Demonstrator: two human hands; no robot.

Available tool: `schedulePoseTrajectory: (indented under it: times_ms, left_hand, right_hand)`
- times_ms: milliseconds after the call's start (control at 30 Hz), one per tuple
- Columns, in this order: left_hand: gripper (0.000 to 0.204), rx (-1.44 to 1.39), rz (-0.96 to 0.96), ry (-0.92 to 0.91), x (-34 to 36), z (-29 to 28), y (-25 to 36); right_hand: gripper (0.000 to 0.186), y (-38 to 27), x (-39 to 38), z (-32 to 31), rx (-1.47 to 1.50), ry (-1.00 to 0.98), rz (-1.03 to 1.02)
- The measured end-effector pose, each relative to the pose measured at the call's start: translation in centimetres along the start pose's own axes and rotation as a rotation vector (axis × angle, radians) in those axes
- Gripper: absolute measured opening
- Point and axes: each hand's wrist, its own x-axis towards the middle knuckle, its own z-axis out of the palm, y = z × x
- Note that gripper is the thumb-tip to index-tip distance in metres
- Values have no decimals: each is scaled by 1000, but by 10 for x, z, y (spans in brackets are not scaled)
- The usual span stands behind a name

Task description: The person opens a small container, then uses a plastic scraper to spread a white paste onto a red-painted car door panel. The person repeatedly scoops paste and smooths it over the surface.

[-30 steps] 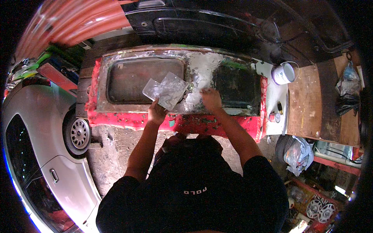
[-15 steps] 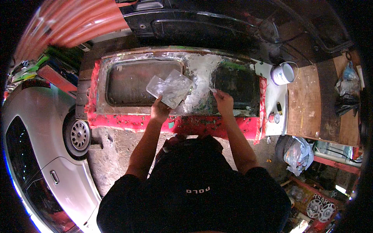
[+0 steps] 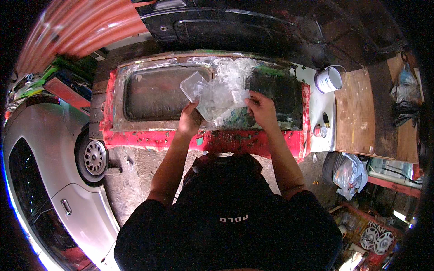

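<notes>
My left hand [image 3: 191, 118] grips a translucent plastic board [image 3: 203, 97] smeared with pale paste, its fingers curled on the near corner. In my right hand [image 3: 261, 108] is a small pale, flat spreader [image 3: 240, 97], pinched at the right side of the board, touching it or just over it. Beneath both lies a vehicle door panel [image 3: 153, 92] with two window areas, patchy paint and a light grey smeared band [image 3: 228, 70] between them. The panel rests on a red cloth [image 3: 167, 138] dotted with dark flakes.
A white bucket [image 3: 328, 82], dark tube [image 3: 325, 119] and small tin [image 3: 319, 131] stand on a white surface at right, beside plywood [image 3: 355, 108]. A silver car [image 3: 74, 210] is at left, a black vehicle body [image 3: 235, 27] behind the panel. Wheel covers [image 3: 375, 241] lie lower right.
My right hand has risen and moved right from the grey band, then onto the board with the spreader. The board in my left hand has shifted right and upward.
</notes>
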Motion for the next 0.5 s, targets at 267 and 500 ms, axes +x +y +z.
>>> schedulePoseTrajectory:
  times_ms: [267,500]
  left_hand:
    - [46,-44,1,42,-8,24,5]
    - [41,-27,30,-10,-11,32,8]
  right_hand:
    - [28,-15,-16,6,91,-39,89]
    - [28,0,-16,9,42,3,47]
